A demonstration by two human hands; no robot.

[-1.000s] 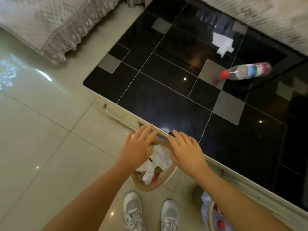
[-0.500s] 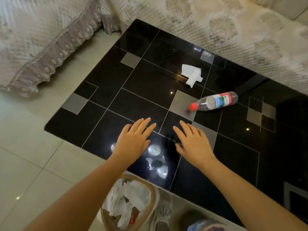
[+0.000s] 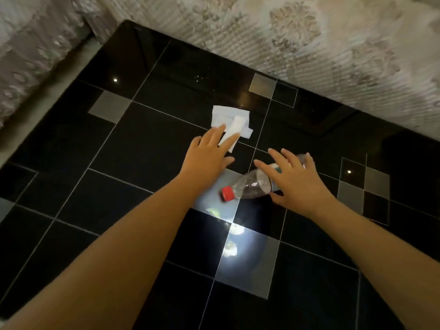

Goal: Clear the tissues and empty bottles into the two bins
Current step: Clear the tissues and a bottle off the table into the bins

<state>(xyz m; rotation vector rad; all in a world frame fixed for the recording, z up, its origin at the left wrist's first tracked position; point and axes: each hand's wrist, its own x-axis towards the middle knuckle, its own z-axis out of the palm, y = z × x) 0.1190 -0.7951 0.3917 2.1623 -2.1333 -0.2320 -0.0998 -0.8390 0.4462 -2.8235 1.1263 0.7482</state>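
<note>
Glossy black bench here, tiled in dark squares with a few grey ones and thin pale lines, and a bright lamp glare bouncing off it down toward 6 o'clock. Patterned beige upholstery runs along the far side from about 10 round to 2 o'clock.

Dead centre there's a white tissue, crumpled flat on the bench, and just at its 5 o'clock an empty clear bottle lying on its side, red cap pointing toward 8 o'clock, label end hidden under a hand. The two are near each other but not touching.

The left hand is reaching in from 7 o'clock with fingers straight and mostly together, the fingertips laid over the near edge of the tissue. Can't honestly tell if they're pressing it or just above it, but nothing is pinched.

The right hand comes in from 4 o'clock, fingers spread wide over the bottle's middle, thumb down on the near side of it. It's draped across the bottle rather than wrapped round it, no real grip visible.

Both forearms are bare. Edges of the shot are a bit smeared with motion blur.
</note>
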